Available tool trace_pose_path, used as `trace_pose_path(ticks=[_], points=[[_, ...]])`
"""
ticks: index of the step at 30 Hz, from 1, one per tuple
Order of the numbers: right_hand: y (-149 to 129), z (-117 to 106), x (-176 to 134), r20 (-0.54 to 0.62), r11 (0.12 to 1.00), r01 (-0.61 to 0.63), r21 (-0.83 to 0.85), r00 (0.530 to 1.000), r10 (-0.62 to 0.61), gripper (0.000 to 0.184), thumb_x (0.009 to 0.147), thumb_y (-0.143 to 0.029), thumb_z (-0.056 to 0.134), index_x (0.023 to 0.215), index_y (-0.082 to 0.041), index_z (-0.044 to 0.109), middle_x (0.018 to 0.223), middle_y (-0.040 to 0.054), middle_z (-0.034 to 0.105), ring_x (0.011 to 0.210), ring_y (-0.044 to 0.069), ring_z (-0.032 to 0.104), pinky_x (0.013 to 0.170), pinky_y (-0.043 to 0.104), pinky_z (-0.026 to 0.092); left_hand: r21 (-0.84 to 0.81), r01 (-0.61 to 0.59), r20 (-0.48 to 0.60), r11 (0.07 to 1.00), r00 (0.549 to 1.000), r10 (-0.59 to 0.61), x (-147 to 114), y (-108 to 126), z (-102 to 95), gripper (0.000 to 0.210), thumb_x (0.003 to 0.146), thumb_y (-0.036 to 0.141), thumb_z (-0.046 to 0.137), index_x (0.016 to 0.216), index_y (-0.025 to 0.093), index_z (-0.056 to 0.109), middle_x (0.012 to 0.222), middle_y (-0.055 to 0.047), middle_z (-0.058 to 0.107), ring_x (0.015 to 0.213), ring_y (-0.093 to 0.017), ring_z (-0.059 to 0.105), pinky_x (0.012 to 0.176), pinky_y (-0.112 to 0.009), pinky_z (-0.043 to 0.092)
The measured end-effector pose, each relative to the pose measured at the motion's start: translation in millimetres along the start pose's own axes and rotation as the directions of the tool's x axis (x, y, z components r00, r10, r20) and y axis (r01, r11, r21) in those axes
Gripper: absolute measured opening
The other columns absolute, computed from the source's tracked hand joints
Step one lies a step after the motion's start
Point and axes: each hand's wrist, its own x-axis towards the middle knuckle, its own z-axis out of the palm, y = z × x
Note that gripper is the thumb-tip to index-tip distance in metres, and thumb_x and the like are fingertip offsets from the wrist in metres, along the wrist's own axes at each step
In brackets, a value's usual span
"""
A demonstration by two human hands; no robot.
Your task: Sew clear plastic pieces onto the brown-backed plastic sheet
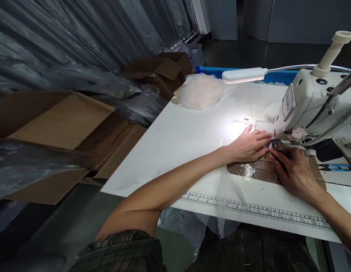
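A white sewing machine stands at the right, its needle area lit. My left hand lies flat, fingers stretched toward the presser foot, over thin sheer white fabric. That fabric runs toward me and hangs over the table's front edge. Just right of the needle, my right hand is bent, with its fingertips brought together at the fabric's edge; the exact grip is partly hidden. Beneath both hands is a brown, shiny taped patch on the table.
A ruler strip runs along the front of the white table. Fluffy pale fabric is heaped at the back, near a lamp. Blue thread snips lie at right. Open cardboard boxes stand left.
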Motion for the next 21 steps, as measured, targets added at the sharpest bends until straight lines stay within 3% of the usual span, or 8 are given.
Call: trace_pose_path(ticks=[8, 12, 16, 21], points=[[-1.4, -1.7, 2.1, -0.004, 1.0, 0.013, -0.004, 1.0, -0.013, 0.039, 0.099, -0.033, 0.038, 0.125, -0.021, 0.066, 0.099, 0.0143, 0.056, 0.088, 0.028, 0.051, 0.073, 0.044, 0.045, -0.039, 0.014, -0.009, 0.999, 1.0, -0.014, 1.1, -2.0, 1.1, 0.036, 0.101, 0.028, 0.035, 0.129, 0.02, 0.057, 0.133, -0.011, 0.06, 0.122, -0.026, 0.053, 0.106, -0.05, 0.035], [0.7, -1.0, 2.0, -0.019, 0.999, 0.031, -0.018, 0.999, -0.032, 0.038, 0.1, -0.034, 0.039, 0.124, -0.021, 0.066, 0.098, 0.013, 0.057, 0.086, 0.025, 0.052, 0.073, 0.042, 0.046, -0.013, 0.006, -0.098, 1.0, 0.995, -0.008, -0.8, -2.4, 6.6, 0.035, 0.1, 0.029, 0.037, 0.126, 0.018, 0.058, 0.137, -0.013, 0.057, 0.125, -0.026, 0.052, 0.108, -0.055, 0.034], [5.5, -1.7, -2.1, -0.067, 0.994, 0.033, 0.101, 0.997, -0.027, 0.036, 0.099, -0.033, 0.041, 0.12, -0.021, 0.068, 0.102, 0.0134, 0.058, 0.093, 0.027, 0.055, 0.078, 0.044, 0.05, 0.015, -0.096, -0.18, 0.995, 0.979, 0.097, -2.5, -2.7, 10.7, 0.03, 0.097, 0.023, 0.038, 0.109, 0.02, 0.066, 0.118, -0.008, 0.069, 0.105, -0.021, 0.063, 0.113, -0.057, 0.029], [8.2, -4.0, -9.6, -0.066, 0.953, -0.12, 0.278, 0.987, 0.144, 0.032, 0.097, -0.035, 0.045, 0.114, -0.024, 0.071, 0.1, 0.0109, 0.058, 0.093, 0.026, 0.059, 0.078, 0.044, 0.054, 0.003, -0.181, -0.2, 0.983, 0.963, 0.178, -3.5, -3.6, 12.6, 0.03, 0.093, 0.02, 0.04, 0.101, 0.022, 0.069, 0.108, -0.004, 0.073, 0.089, -0.018, 0.067, 0.112, -0.058, 0.03]])
